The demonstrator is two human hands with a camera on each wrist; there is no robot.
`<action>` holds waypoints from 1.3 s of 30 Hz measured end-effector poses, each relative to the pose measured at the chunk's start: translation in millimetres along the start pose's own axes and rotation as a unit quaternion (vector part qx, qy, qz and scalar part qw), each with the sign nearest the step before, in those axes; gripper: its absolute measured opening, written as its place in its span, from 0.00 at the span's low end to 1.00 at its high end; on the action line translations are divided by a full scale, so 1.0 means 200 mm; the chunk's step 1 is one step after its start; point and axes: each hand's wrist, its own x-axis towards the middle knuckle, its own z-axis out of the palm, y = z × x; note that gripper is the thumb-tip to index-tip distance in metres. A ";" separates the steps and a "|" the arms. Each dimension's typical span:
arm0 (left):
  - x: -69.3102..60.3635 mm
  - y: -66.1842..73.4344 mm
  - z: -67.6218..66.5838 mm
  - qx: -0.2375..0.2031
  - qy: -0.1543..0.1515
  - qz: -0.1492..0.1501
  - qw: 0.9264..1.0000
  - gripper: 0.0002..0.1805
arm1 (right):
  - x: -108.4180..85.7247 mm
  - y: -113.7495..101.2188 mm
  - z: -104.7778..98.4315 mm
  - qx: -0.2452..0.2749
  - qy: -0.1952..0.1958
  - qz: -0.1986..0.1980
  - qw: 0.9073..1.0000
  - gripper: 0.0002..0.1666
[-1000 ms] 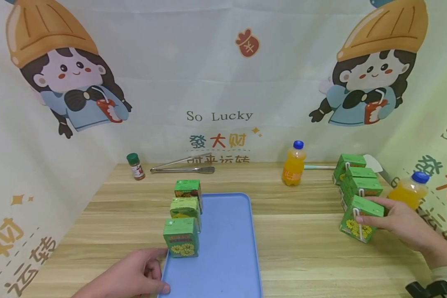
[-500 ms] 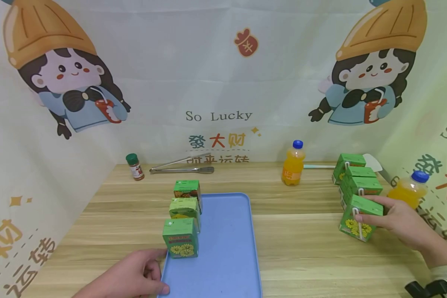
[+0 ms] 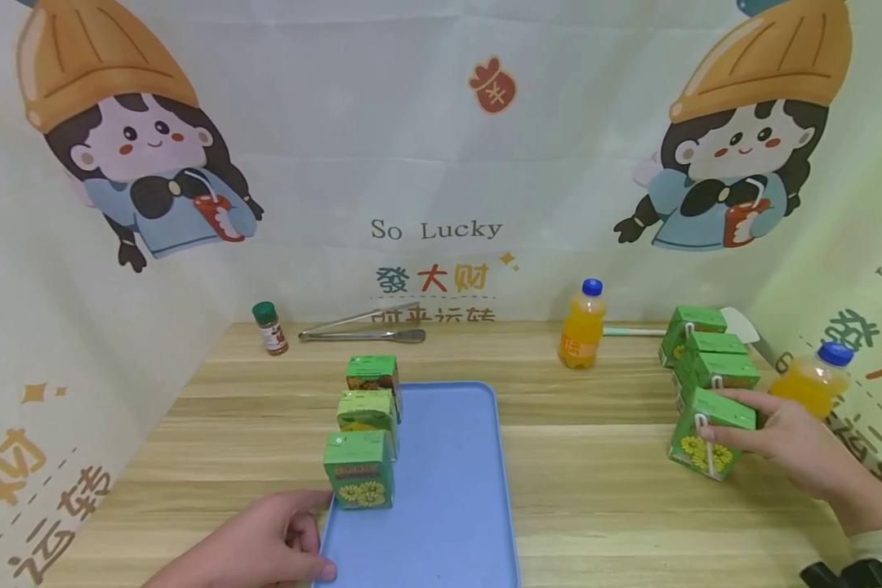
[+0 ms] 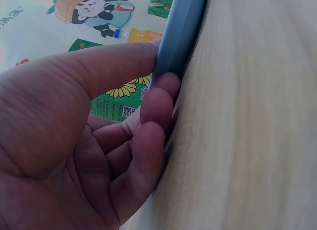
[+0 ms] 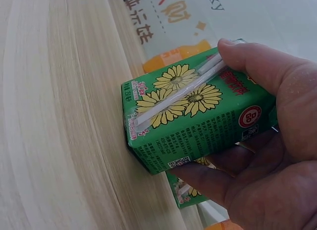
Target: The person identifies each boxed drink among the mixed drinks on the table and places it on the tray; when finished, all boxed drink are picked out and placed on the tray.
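Note:
My left hand (image 3: pixel 265 539) pinches the near left edge of a blue tray (image 3: pixel 456 490). In the left wrist view its thumb lies along the rim (image 4: pixel 181 39), with the other fingers curled against the side. Three green drink cartons stand in a row at the tray's left side, the nearest carton (image 3: pixel 358 469) just beyond my left hand. On the right, my right hand (image 3: pixel 794 445) grips a green drink carton (image 5: pixel 185 101) with yellow flowers and a wrapped straw, thumb on the straw side. It is tilted; whether its base touches the table cannot be told.
Several more green cartons (image 3: pixel 723 367) stand behind my right hand. Orange drink bottles stand at the back (image 3: pixel 581 331) and far right (image 3: pixel 808 384). Metal tongs (image 3: pixel 367 335), a spice jar (image 3: pixel 269 331) and a white-bladed spatula (image 3: pixel 740 325) lie or stand near the cloth backdrop.
The head view has shifted slightly. The carton in my right hand sits a touch further left relative to the cartons behind it. My left hand has kept its hold on the tray.

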 end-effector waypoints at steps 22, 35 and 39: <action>-0.03 -0.01 0.00 -0.012 0.006 0.012 1.000 0.57 | 0.11 -0.16 0.12 -0.037 -0.027 -0.038 0.998 0.42; -0.02 -0.01 0.00 0.020 0.015 0.030 0.999 0.56 | 0.22 -0.33 0.27 0.043 -0.068 -0.096 0.992 0.37; -0.02 -0.01 0.00 0.014 0.012 0.034 0.999 0.56 | 0.25 -0.39 0.33 0.066 -0.081 -0.118 0.987 0.36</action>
